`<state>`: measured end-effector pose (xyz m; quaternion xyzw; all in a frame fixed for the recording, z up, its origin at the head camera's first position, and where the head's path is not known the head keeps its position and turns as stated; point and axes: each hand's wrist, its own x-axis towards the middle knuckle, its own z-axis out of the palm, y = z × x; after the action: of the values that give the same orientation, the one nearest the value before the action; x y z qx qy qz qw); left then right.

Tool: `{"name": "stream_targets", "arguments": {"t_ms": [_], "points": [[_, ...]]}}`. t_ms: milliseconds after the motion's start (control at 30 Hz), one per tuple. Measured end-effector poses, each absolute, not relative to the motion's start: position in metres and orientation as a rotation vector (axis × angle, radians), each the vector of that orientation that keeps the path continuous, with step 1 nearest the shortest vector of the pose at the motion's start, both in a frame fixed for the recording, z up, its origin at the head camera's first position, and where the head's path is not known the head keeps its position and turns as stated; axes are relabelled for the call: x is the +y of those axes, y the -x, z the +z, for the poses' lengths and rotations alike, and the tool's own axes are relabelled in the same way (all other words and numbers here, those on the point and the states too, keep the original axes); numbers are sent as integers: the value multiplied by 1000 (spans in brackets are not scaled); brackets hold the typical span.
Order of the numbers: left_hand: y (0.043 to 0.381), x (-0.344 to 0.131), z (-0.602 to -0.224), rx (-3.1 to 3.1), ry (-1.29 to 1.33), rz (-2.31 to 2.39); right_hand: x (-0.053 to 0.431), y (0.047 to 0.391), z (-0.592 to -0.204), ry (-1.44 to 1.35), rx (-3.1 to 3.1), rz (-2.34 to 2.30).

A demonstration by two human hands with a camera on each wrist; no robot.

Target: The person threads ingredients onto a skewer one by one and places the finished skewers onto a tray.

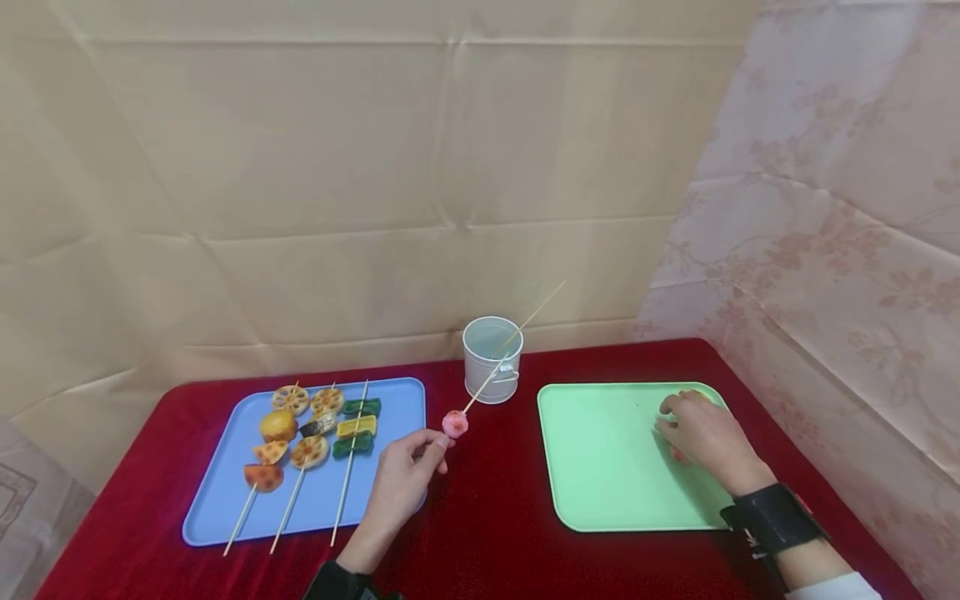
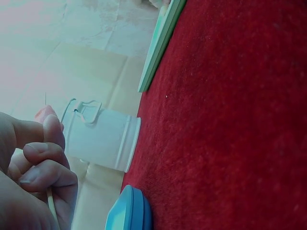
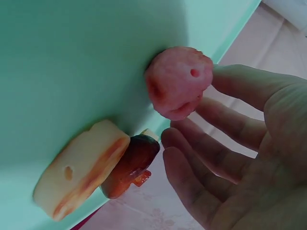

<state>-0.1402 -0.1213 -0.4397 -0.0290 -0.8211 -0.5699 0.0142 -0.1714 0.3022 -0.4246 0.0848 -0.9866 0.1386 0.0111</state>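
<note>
My left hand (image 1: 408,475) pinches a thin wooden skewer (image 1: 477,396) close to a pink ball-shaped food piece (image 1: 454,424) threaded on it. Its lower end (image 2: 51,206) shows below the curled fingers in the left wrist view. Over the green tray (image 1: 600,467), my right hand (image 1: 705,437) reaches with loosely bent fingers around a second pink ball (image 3: 177,84), which has a small hole. That ball hides the thumb and index fingertips in the right wrist view. Beside them on the tray lie a pale slice (image 3: 81,170) and a brown-orange piece (image 3: 129,167).
A white metal bucket (image 1: 487,379) stands at the back centre, a bare stick (image 1: 536,315) leaning out of it. To the left, a blue tray (image 1: 213,508) bears several filled skewers, including green and yellow pieces (image 1: 357,427). Red cloth (image 1: 495,517) covers the table; hanging cloth (image 1: 300,167) rises behind.
</note>
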Motion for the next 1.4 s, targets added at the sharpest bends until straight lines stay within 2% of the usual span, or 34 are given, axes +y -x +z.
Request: {"name": "stream_targets", "arguments": {"t_ms": [667, 1067, 1400], "points": [[140, -119, -438, -2537, 60, -1802, 297, 172, -431, -323, -3039, 316], [138, -119, -438, -2546, 92, -1808, 265, 170, -403, -274, -2851, 583], [138, -118, -440, -2552, 113, -1788, 224, 173, -397, -291, -2670, 897]]}}
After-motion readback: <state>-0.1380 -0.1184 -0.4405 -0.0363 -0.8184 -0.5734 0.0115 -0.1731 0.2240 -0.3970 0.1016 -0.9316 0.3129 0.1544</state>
